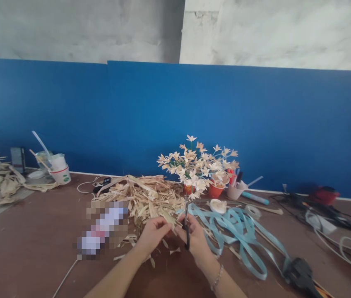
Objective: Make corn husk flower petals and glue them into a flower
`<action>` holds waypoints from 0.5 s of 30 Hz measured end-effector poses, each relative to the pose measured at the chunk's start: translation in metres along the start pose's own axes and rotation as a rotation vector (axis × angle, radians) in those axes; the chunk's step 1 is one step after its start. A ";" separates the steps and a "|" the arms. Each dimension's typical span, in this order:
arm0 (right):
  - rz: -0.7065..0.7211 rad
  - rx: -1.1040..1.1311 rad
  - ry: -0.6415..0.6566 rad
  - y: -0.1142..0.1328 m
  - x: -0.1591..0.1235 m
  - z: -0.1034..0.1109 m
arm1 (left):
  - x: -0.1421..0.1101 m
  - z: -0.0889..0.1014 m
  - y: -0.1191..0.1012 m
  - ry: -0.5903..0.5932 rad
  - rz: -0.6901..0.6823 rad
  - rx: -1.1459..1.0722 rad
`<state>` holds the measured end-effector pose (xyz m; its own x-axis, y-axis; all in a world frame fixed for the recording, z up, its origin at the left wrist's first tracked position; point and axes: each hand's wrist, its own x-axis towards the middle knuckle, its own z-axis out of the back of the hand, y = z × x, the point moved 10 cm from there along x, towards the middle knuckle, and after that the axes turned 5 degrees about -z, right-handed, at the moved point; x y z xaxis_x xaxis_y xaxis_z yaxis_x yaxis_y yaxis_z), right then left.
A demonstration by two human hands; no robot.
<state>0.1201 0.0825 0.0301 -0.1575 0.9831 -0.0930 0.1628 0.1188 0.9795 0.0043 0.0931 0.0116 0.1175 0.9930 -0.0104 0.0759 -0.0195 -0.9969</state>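
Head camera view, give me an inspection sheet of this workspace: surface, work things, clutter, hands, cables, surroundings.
Surface: brown tabletop, small scraps near the hands.
Work things: scissors, blades pointing away from the person; heaped pale strips; pale flowers beyond.
Clutter: tangled blue ribbon right of the hands; red-banded white cup at left.
Left hand: thumb and finger together by the strips; grip unclear.
Right hand: holds the scissors.
Cables: white cord lower left; looped white cable at right.
Surroundings: blue partition, grey wall above.
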 end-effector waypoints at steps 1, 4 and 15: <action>0.004 -0.016 -0.012 0.000 0.001 0.001 | 0.000 0.002 0.000 -0.024 -0.003 -0.007; 0.031 -0.075 -0.065 -0.002 0.004 0.007 | 0.001 0.003 0.000 -0.055 -0.005 -0.083; -0.122 -0.297 0.180 -0.026 0.003 -0.010 | 0.007 0.049 -0.010 -0.321 -0.077 -0.297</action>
<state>0.1058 0.0806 0.0061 -0.3316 0.9209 -0.2051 -0.1532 0.1620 0.9748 -0.0438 0.1062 0.0181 -0.2093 0.9778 -0.0076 0.3589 0.0695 -0.9308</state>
